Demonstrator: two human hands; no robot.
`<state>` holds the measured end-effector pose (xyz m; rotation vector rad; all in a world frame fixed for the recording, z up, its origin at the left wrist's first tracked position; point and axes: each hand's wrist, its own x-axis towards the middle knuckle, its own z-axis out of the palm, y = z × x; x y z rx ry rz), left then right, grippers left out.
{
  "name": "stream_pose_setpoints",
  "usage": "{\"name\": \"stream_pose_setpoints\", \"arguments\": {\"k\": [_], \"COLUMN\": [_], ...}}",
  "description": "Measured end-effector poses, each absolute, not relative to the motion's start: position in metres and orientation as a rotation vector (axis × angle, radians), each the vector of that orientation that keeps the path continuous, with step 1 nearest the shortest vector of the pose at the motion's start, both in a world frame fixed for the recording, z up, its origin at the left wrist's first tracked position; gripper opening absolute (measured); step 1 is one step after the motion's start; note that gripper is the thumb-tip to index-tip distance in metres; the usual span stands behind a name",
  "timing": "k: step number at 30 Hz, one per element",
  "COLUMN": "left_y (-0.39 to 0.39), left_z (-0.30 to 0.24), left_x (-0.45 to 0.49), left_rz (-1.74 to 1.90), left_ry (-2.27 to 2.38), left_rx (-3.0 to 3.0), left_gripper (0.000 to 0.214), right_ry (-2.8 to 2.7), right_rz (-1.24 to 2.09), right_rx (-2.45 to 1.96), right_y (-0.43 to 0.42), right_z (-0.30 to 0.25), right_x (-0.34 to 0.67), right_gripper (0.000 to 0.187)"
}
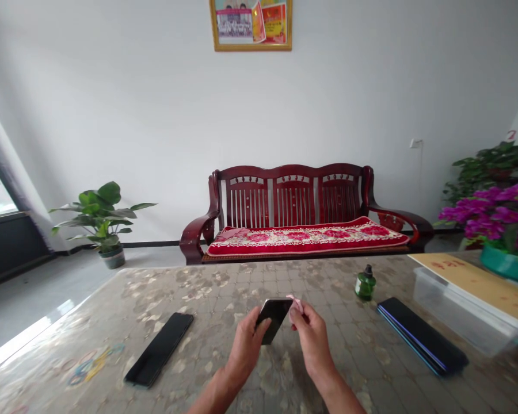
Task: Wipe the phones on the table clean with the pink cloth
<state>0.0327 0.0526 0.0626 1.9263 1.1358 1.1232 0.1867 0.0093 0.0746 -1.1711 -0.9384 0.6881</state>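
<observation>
Phone (278, 314) sits tilted just above the near middle of the table (216, 356), its left edge gripped by the left hand (245, 340), whose thumb lies over the dark screen. The right hand (314, 339), fingers pinched together, has a pink cloth (296, 302) at the phone's far right corner. Rubber bands (88, 366) and a black phone (159, 349) lie to the left, stacked phones (421, 334) to the right. Farther off are a green bottle (365, 286) and, beyond the table, a wooden bench (292, 198).
</observation>
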Motion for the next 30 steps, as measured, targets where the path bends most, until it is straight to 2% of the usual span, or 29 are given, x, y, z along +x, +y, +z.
{"name": "stream_pose_setpoints", "arguments": {"k": [5,9,13,16,19,25,30], "left_y": [0.053,0.054,0.053,0.05,0.046,0.043,0.043], "left_z": [0.069,0.086,0.106,0.12,0.125,0.096,0.067], "left_x": [0.028,0.012,-0.006,-0.016,-0.027,-0.054,-0.06], "left_rz": [1.19,1.093,0.984,0.84,0.762,0.934,1.059], "left_ry": [1.141,1.17,1.134,1.196,1.154,1.168,1.239], "left_rx": [1.88,1.908,2.001,2.144,2.158,1.968,1.864], "left_gripper": [0.022,0.016,0.024,0.013,0.015,0.021,0.027], "right_ry": [-1.14,-1.313,-1.464,-1.546,-1.621,-1.729,-1.73], "right_rz": [0.489,0.352,0.313,0.32,0.343,0.26,0.14], "right_rx": [-1.133,-1.121,-1.075,-1.055,-1.052,-1.206,-1.311], "right_y": [0.009,0.012,0.015,0.013,0.013,0.021,0.023], "right_z": [0.085,0.093,0.104,0.105,0.094,0.06,0.061], "right_x": [0.179,0.169,0.157,0.147,0.143,0.156,0.16], "right_gripper": [0.033,0.023,0.021,0.023,0.025,0.027,0.026]}}
